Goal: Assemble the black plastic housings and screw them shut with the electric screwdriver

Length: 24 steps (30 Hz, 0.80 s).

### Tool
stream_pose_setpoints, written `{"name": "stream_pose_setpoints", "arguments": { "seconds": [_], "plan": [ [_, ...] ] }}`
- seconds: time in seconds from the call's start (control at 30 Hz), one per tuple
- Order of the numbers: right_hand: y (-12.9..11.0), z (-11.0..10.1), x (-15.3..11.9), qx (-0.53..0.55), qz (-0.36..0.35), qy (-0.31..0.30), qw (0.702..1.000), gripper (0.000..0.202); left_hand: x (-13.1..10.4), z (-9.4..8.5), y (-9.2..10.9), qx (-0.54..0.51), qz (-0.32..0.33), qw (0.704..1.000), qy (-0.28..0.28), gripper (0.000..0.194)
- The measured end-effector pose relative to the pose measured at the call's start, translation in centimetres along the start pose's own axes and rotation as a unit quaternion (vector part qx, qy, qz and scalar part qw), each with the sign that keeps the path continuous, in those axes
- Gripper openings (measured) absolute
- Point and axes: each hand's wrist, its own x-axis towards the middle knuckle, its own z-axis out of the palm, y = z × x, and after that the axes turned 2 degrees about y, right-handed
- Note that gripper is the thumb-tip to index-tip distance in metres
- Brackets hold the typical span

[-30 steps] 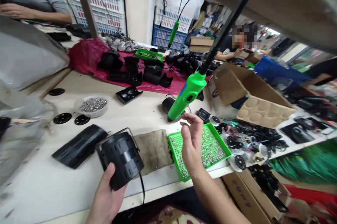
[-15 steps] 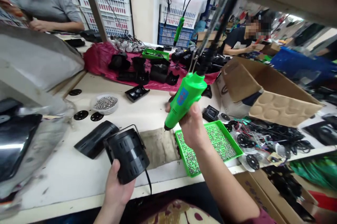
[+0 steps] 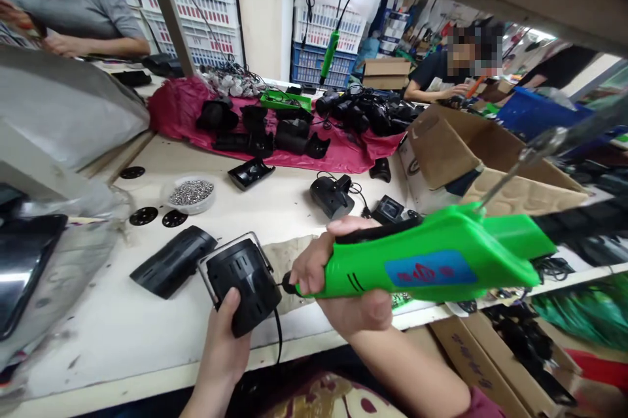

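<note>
Right hand (image 3: 339,314), clamped round the green screwdriver (image 3: 417,267), has swung it sideways; its bit (image 3: 280,284) seems lined up with the black housing (image 3: 248,290) the left hand (image 3: 226,343) grips.

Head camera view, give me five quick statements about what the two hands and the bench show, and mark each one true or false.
1. The left hand holds a black housing. True.
2. The right hand grips a green power driver. True.
3. The green power driver points away from the black housing. False: its tip points toward the black housing.
4. Small metal pieces lie in a round bowl. True.
5. The round bowl stands on the pink sheet. False: it stands on the pale bench top.
</note>
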Motion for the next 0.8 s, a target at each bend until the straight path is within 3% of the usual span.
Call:
{"name": "stream_pose_setpoints", "arguments": {
  "seconds": [0.33, 0.5, 0.8],
  "plan": [
    [1.8, -0.3, -0.7, -0.033, -0.039, -0.046, 0.998, 0.049, 0.1, 0.5, -0.4, -0.001, 0.017, 1.0, 0.007, 0.053],
    [1.5, -0.3, -0.7, -0.026, -0.024, -0.05, 0.998, 0.048, 0.1, 0.6, -0.5, 0.009, 0.01, 1.0, 0.004, 0.056],
    [4.2, 0.0, 0.0, -0.022, 0.014, -0.042, 0.999, 0.042, -0.6, 1.3, -0.5, -0.002, 0.059, 0.998, 0.001, 0.065]
  ]
}}
